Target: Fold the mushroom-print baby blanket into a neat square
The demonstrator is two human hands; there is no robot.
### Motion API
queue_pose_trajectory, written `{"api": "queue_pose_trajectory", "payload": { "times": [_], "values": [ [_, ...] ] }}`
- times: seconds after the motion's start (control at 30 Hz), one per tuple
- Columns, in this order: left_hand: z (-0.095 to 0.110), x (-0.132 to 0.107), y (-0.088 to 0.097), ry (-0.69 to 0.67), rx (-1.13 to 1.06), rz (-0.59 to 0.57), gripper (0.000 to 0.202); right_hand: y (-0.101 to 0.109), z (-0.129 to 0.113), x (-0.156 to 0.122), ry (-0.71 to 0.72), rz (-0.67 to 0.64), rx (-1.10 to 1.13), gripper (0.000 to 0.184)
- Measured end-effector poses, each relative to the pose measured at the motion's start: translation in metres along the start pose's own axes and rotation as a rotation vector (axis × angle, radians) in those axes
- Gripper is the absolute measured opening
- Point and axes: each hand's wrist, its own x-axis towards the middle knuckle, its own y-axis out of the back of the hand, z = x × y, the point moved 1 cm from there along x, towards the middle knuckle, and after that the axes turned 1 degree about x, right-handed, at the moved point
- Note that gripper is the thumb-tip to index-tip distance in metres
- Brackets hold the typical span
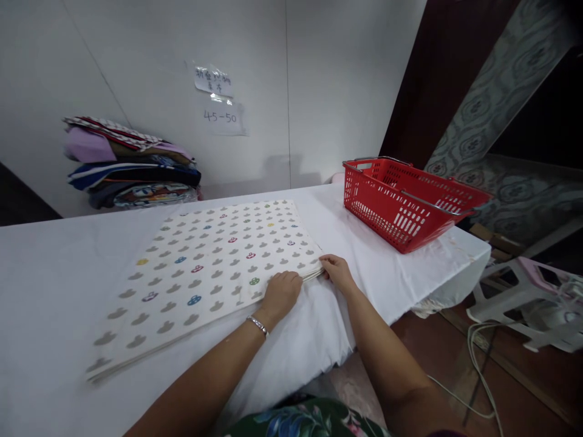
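Note:
A folded white cloth (pixel 218 255), printed with grey mushroom-like shapes and a few coloured ones, lies flat on the table. Its layers show along the near edge. My left hand (pixel 283 290), with a silver bracelet at the wrist, rests over that edge near the right end, fingers bent and close together; its thumb is hidden. At the near right corner, my right hand (pixel 337 271) pinches the layered edge between thumb and fingers. The two hands are a short way apart.
A white sheet covers the table (pixel 40 285). A red plastic basket (pixel 410 206) with metal handles stands at the right. Folded fabrics (pixel 134 164) are piled at the back left by the wall. A white plastic stool (pixel 523 297) and a cable (pixel 478 358) are beside the table.

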Motion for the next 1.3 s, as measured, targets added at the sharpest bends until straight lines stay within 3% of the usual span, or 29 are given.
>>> {"api": "queue_pose_trajectory", "payload": {
  "times": [0.53, 0.77, 0.97, 1.17, 1.3],
  "values": [
    [-0.003, 0.003, 0.0, -0.041, 0.02, -0.123, 0.023, 0.001, 0.002, 0.0, 0.012, 0.003, 0.003, 0.028],
    [0.004, 0.0, 0.006, 0.027, 0.037, -0.154, 0.021, 0.001, 0.002, 0.001, 0.006, 0.01, 0.012, 0.029],
    [0.007, 0.005, 0.009, 0.069, 0.039, -0.154, 0.022, 0.0, 0.002, 0.002, 0.013, 0.014, 0.011, 0.029],
    [0.009, 0.001, 0.007, -0.095, 0.011, -0.025, 0.025, 0.0, 0.003, 0.001, 0.028, 0.011, -0.001, 0.03],
    [0.012, -0.006, 0.007, -0.072, 0.002, -0.02, 0.024, -0.001, 0.004, 0.002, 0.032, 0.015, -0.021, 0.029]
  ]
}}
